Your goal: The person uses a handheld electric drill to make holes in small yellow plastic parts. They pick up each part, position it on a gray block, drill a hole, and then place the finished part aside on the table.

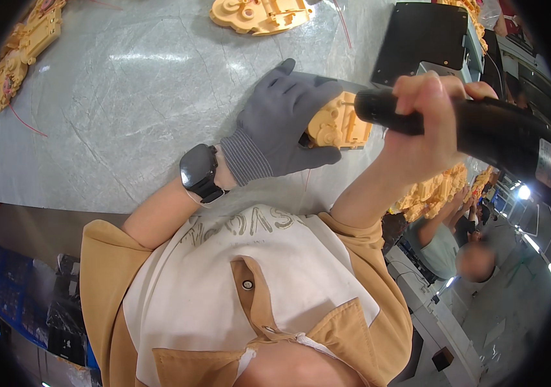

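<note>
On grey table [127, 122] | hands: left [285, 113] round yellow housing [336, 122], right [427, 116] round black driver [501, 138] | black box [420, 39] beyond

1. Yellow casing [355, 129] is partly hidden by the gloved left grip [285, 109] and black tool [498, 132].
2. Another yellow casing [262, 18] is cut off along the top.
3. A co-worker's head [475, 262] is blurred.

Two hands [427, 113], one grey glove [275, 119], one black power tool [504, 132], one wristwatch [198, 171], one held yellow housing [343, 122].
</note>
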Available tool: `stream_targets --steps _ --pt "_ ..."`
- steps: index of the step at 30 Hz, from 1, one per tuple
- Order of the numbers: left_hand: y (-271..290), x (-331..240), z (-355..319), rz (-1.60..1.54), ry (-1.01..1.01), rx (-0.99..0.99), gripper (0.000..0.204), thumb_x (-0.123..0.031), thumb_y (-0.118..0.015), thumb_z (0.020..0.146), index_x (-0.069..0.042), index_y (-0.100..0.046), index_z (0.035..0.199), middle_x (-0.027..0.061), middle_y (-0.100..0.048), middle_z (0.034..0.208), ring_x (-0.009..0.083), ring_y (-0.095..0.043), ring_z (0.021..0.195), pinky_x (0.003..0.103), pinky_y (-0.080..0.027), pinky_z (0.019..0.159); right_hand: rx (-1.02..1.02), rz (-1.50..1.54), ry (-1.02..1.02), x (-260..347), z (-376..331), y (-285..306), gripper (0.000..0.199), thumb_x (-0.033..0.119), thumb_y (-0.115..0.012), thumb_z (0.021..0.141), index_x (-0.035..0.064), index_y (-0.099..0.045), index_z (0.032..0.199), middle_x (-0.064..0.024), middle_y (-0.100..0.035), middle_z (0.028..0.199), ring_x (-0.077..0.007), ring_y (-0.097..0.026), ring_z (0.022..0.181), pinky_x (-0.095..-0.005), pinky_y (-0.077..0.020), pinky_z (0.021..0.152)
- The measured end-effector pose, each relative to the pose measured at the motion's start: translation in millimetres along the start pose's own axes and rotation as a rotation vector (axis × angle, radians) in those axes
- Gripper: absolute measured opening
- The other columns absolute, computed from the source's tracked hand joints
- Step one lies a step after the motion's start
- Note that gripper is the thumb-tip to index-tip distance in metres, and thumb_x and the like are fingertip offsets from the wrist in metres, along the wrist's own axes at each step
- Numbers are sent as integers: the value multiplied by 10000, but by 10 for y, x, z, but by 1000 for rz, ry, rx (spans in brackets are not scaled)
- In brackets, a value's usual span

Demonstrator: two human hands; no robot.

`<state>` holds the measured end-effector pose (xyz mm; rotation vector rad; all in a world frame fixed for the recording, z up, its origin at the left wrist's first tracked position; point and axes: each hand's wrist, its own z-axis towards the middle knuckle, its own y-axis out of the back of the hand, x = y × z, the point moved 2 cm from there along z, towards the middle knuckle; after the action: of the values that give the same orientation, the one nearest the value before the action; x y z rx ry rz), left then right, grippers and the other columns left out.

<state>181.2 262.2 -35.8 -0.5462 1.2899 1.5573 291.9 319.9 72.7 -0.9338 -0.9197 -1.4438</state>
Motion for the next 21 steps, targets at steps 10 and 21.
stream_targets --steps 10,21 --pt "-12 -46 24 -38 -37 -13 740 -352 -718 700 -49 -379 1283 130 -535 1131 301 -510 1054 508 -304 1018 -82 -115 110 -34 -133 -18 402 -95 -566 719 -2 -380 1062 -87 -510 575 -151 -461 432 -311 -436 495" --pt "-67 -157 206 134 140 36 562 -268 -592 806 -5 -411 1269 161 -588 951 260 -591 842 406 -407 939 -477 309 181 399 -736 1056 329 101 -495 783 54 -434 1103 -39 -439 591 -144 -467 561 -325 -401 672"
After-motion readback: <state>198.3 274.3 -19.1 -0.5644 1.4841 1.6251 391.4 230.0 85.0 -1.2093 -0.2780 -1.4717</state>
